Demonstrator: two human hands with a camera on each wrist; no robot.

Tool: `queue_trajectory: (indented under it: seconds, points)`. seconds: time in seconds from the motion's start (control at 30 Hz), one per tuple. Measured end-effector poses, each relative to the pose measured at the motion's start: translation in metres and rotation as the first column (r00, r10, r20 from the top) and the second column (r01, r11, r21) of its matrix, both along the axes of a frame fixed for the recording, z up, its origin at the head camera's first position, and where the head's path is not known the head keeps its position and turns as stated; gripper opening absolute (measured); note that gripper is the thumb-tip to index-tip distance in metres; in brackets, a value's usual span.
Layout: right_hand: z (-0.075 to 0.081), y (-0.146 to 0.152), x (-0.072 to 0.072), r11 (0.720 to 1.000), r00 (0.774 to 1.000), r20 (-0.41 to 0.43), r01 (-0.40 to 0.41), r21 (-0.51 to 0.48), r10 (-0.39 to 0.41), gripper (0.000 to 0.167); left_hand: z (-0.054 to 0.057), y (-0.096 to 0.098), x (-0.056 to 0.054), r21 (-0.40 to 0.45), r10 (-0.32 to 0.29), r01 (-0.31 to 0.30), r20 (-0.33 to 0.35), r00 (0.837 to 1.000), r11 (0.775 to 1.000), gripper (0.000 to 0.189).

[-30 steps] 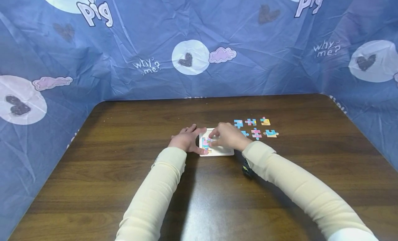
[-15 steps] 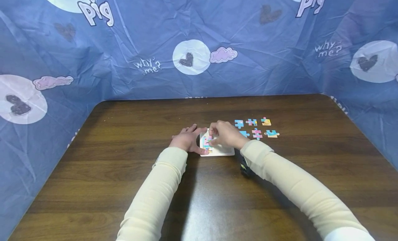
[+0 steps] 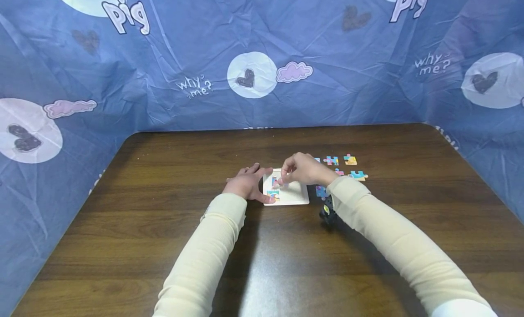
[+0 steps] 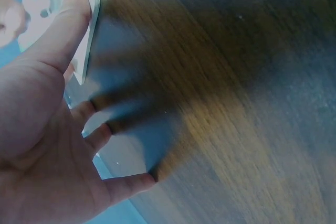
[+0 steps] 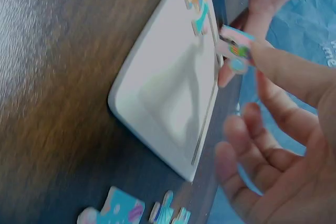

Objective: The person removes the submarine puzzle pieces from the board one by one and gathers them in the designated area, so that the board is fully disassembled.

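A white puzzle tray lies on the table between both hands. My left hand spreads along its left side, the thumb pressing on the near corner and the other fingers extended. Just above the tray, my right hand pinches a small pink and blue jigsaw piece between thumb and finger, with the other fingers loosely bent. One blue and yellow jigsaw piece lies in the tray's near left corner, close to the left thumb. The rest of the tray's recess shows bare white in the right wrist view.
Several loose jigsaw pieces lie right of the tray, some partly hidden by the right forearm. A blue piece sits by the tray's right edge. Blue printed cloth hangs behind the brown table.
My right hand has lifted and drawn slightly back and right from the tray, a jigsaw piece pinched in it. The blue piece beside the tray has come into sight. My left hand stays put.
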State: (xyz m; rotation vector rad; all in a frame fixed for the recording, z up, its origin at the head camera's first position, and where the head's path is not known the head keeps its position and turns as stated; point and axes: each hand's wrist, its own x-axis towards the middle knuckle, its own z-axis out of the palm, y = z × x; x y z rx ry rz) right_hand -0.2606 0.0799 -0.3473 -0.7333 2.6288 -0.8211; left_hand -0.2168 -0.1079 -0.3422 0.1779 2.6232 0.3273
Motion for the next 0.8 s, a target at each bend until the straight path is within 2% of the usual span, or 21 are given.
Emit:
queue_trajectory:
  seconds: [0.07,0.17,0.23,0.4,0.5,0.6,0.8]
  points:
    - [0.001,0.004,0.001,1.000,0.999,0.038,-0.002,0.021,0.001,0.013,0.000,0.000,0.000,0.000,0.000,0.000,-0.001,1.000,1.000,0.092]
    - [-0.002,0.007,0.001,0.998,0.999,0.035,0.017,0.056,-0.019,0.009,0.000,0.001,0.000,-0.006,-0.002,0.002,0.008,1.000,1.000,0.092]
    - [-0.004,0.008,0.002,0.996,1.000,0.002,0.024,0.081,-0.024,0.008,0.000,0.001,0.000,-0.006,-0.004,0.004,0.007,1.000,1.000,0.092]
    - [-0.008,0.004,0.008,0.978,0.995,-0.099,0.022,0.209,-0.001,0.026,-0.001,-0.001,0.002,0.009,-0.003,0.003,-0.009,1.000,1.000,0.092]
    - [-0.009,0.002,0.013,0.961,0.990,-0.140,0.027,0.274,0.012,0.030,-0.002,-0.001,0.001,0.012,0.003,-0.003,-0.008,1.000,1.000,0.092]
    - [-0.009,0.002,0.014,0.960,0.986,-0.164,0.025,0.278,0.022,0.026,-0.005,-0.002,-0.003,-0.002,0.006,-0.006,0.008,1.000,1.000,0.093]
    - [-0.012,0.008,0.011,0.974,0.985,-0.169,0.001,0.228,0.038,0.027,-0.018,-0.003,-0.015,-0.016,0.001,-0.001,0.016,1.000,1.000,0.098]
